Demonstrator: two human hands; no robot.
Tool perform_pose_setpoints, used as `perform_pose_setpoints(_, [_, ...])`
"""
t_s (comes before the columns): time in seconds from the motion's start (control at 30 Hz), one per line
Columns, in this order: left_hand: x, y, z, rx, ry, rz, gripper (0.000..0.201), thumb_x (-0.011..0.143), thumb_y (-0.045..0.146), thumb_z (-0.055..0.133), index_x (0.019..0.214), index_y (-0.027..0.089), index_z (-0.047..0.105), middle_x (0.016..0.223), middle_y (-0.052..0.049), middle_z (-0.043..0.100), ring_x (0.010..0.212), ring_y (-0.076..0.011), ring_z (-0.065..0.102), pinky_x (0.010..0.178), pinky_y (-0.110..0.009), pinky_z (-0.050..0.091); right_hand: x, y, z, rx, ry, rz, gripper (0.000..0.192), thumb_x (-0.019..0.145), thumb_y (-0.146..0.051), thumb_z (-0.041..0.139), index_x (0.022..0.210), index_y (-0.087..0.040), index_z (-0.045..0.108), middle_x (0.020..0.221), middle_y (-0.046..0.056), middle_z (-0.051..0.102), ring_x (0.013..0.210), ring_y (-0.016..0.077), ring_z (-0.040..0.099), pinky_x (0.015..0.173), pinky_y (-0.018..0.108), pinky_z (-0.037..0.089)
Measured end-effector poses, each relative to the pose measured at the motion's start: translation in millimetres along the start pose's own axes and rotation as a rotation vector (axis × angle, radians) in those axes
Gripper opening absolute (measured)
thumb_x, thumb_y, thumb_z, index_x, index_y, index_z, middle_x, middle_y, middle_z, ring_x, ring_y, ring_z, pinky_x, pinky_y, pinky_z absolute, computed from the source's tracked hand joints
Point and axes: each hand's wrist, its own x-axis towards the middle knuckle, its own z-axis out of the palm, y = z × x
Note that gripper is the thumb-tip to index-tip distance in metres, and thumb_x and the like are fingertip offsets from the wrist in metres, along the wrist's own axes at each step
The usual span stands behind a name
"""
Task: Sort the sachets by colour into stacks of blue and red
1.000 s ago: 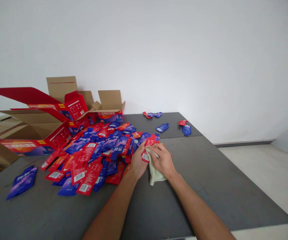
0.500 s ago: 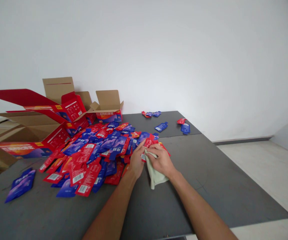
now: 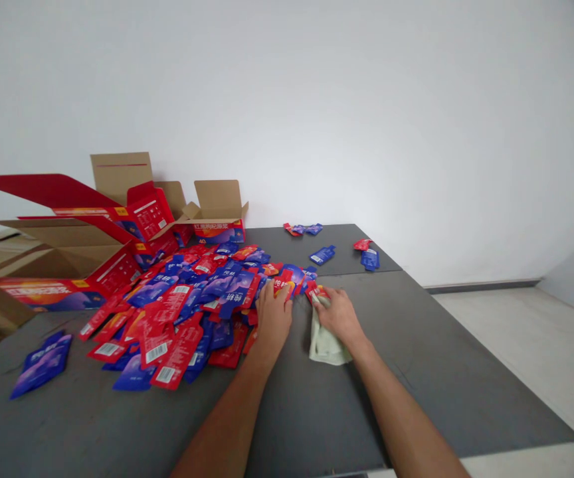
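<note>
My left hand (image 3: 274, 318) rests at the right edge of a heap of red and blue pouches (image 3: 167, 305). Its fingers are apart and touch a red pouch (image 3: 282, 284) there; I see no firm hold. To the right, my right hand (image 3: 341, 315) is closed on a pale green cloth (image 3: 327, 348), which hangs bunched onto the table. A red pouch (image 3: 313, 291) sticks out past the fingertips of that hand; whether the hand grips it too I cannot tell.
Opened red cartons (image 3: 107, 275) stand at the left, with a smaller open carton (image 3: 220, 231) behind the heap. Several loose pouches (image 3: 323, 255) lie farther back on the dark table (image 3: 446, 385). Another blue pouch (image 3: 42, 365) lies at the front left. A white wall rises behind.
My hands, together before over a red pouch and the cloth, have moved apart. The left has shifted onto the heap's edge; the right has gone rightward with the cloth.
</note>
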Motion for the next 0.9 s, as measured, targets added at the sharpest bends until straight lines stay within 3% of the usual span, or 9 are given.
perform_pose_setpoints(0.17, [-7.6,4.3,3.3,0.155,-0.024,0.02,0.039,0.085,0.011,0.05,0.114,0.025,0.072,0.146,-0.015,0.046,0.143,-0.0388,0.025,0.111,-0.06,0.027,-6.1,15.7,12.0,-0.076,-0.071,0.039,0.038,0.07,-0.029,0.075,0.107,-0.026,0.068,0.093,0.008,0.07,0.081,0.0231,0.068,0.077,0.034,0.051])
perform_pose_setpoints(0.37, [-6.6,8.0,2.1,0.1,0.027,0.001,0.039,0.084,0.009,0.048,0.113,0.022,0.072,0.144,-0.018,0.048,0.143,-0.0406,0.023,0.111,-0.064,0.021,-0.4,11.7,0.3,-0.133,-0.144,0.159,0.03,0.074,-0.029,0.069,0.103,-0.022,0.071,0.087,0.011,0.072,0.081,0.0255,0.069,0.072,0.033,0.05])
perform_pose_setpoints(0.5, [-1.2,4.8,4.5,-0.209,0.021,0.036,0.031,0.086,0.016,0.053,0.107,0.023,0.074,0.131,-0.015,0.059,0.134,-0.0349,0.04,0.114,-0.055,0.026,9.0,6.4,-12.9,-0.024,-0.089,0.24,0.015,0.075,-0.029,0.064,0.089,-0.024,0.069,0.075,0.004,0.071,0.068,0.0199,0.066,0.062,0.028,0.047])
perform_pose_setpoints(0.67, [-2.1,7.9,14.5,-0.746,-0.006,-0.13,0.025,0.085,0.025,0.063,0.107,0.024,0.073,0.117,-0.011,0.069,0.119,-0.0295,0.056,0.113,-0.046,0.032,9.0,-23.3,-24.6,0.448,-0.107,0.445,0.032,0.076,-0.041,0.065,0.103,-0.023,0.063,0.08,0.001,0.07,0.057,0.0168,0.063,0.05,0.025,0.046])
perform_pose_setpoints(0.8, [-3.8,12.5,17.1,-1.101,-0.098,-0.285,0.042,0.082,0.027,0.068,0.124,0.024,0.065,0.123,-0.009,0.068,0.114,-0.0257,0.061,0.103,-0.039,0.043,0.3,-53.2,-29.3,0.845,-0.271,0.504,0.044,0.075,-0.048,0.069,0.11,-0.022,0.059,0.088,0.003,0.071,0.06,0.0188,0.065,0.053,0.029,0.051])
perform_pose_setpoints(0.9, [-2.9,13.0,14.2,-1.243,-0.108,-0.394,0.061,0.076,0.021,0.071,0.134,0.024,0.057,0.122,-0.009,0.069,0.093,-0.019,0.067,0.081,-0.029,0.051,-4.1,-59.6,-25.1,0.814,-0.31,0.398,0.042,0.078,-0.049,0.067,0.109,-0.021,0.063,0.089,0.003,0.071,0.066,0.0194,0.066,0.06,0.031,0.053])
